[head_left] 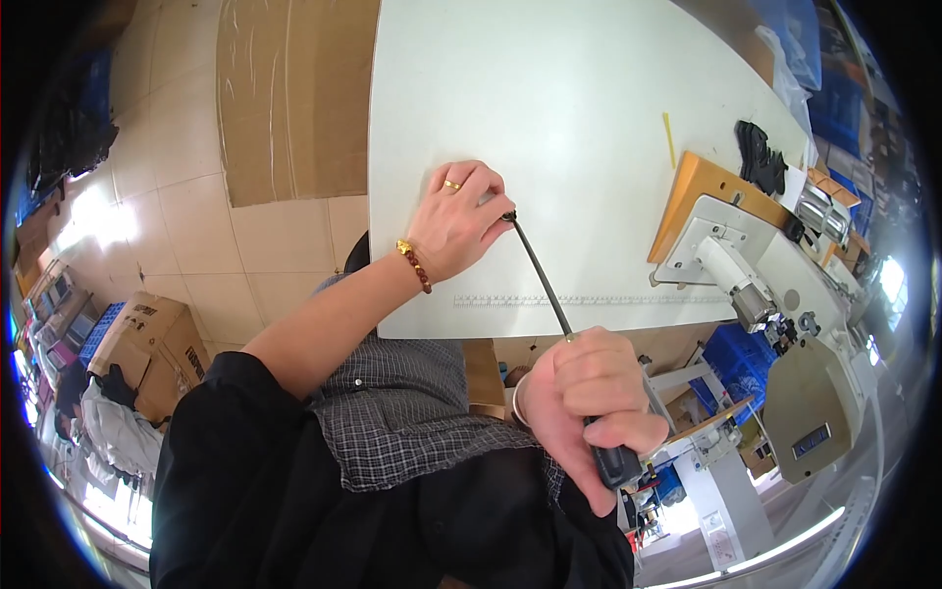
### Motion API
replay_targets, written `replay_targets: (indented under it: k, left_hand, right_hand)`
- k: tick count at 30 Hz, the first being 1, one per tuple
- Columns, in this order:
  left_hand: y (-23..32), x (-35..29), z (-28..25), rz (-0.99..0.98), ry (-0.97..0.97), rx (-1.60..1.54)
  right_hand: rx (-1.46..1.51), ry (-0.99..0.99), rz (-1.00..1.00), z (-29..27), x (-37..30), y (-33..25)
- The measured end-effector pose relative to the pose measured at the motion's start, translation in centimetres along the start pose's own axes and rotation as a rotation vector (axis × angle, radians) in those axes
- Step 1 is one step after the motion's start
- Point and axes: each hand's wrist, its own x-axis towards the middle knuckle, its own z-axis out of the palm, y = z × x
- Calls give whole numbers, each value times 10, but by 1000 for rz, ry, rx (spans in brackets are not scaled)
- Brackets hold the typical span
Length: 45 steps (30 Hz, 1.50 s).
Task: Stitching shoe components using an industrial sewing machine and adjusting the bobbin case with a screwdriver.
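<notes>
My right hand (599, 393) is closed around the black handle of what looks like a long screwdriver (542, 270), at the lower right of the white table. Its thin dark shaft slants up and left over the table's near edge. At the far end of the shaft, my left hand (459, 221) pinches a small dark piece (508, 216) between thumb and fingers. The shaft tip meets that piece; most of it is hidden by the fingers, so its kind cannot be made out. A ring and a beaded bracelet are on my left hand and wrist.
The white table (559, 98) has a printed ruler scale (579, 301) along its near edge. A sewing machine (751, 285) stands at the right on an orange-brown base (721, 191). Near it lie a black glove-like item (760, 157) and a yellow strip (669, 139). Cardboard (294, 98) lies left.
</notes>
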Motion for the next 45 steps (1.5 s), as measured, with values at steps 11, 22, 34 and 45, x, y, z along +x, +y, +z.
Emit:
replay_targets:
  k: [11, 22, 34, 45]
  left_hand:
    - [0, -2, 1, 8, -12, 14]
    - [1, 2, 0, 2, 1, -9]
    - [-2, 2, 0, 13, 9, -18]
    - [-4, -3, -1, 0, 11, 4]
  right_hand:
    - [13, 4, 33, -1, -2, 2]
    - [-46, 27, -11, 4, 0, 4]
    - [-37, 152, -161, 13, 5, -5]
    - [4, 84, -117, 13, 3, -8]
